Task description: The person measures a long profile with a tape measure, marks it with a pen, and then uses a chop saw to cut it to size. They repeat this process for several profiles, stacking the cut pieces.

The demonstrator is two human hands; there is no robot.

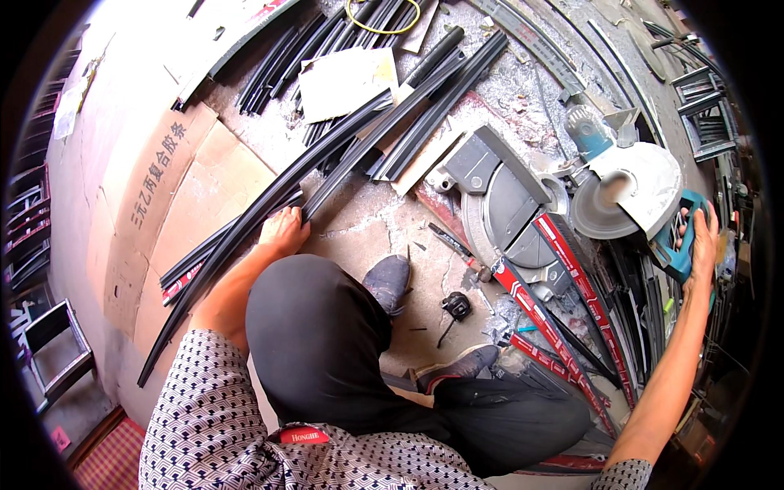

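Note:
My left hand (284,230) is closed at the near end of a long black profile (359,155), beside another black profile (245,224) that curves toward me. Its fingertips are partly hidden, so the exact hold is hard to see. Far to the right, my right hand (701,245) wraps round the teal handle (676,260) of a mitre saw. The saw's round blade (603,204) sits raised beside its grey base (506,196), under a pale guard (653,175). Red-labelled profiles (543,314) lie between the saw and my leg.
A flattened cardboard sheet (155,220) lies at the left. Bundled black profiles (327,57) and a white board (347,82) are at the far side. A hammer (461,251) and a tape measure (456,306) rest on the floor by my shoes. Metal frames (704,114) stand far right.

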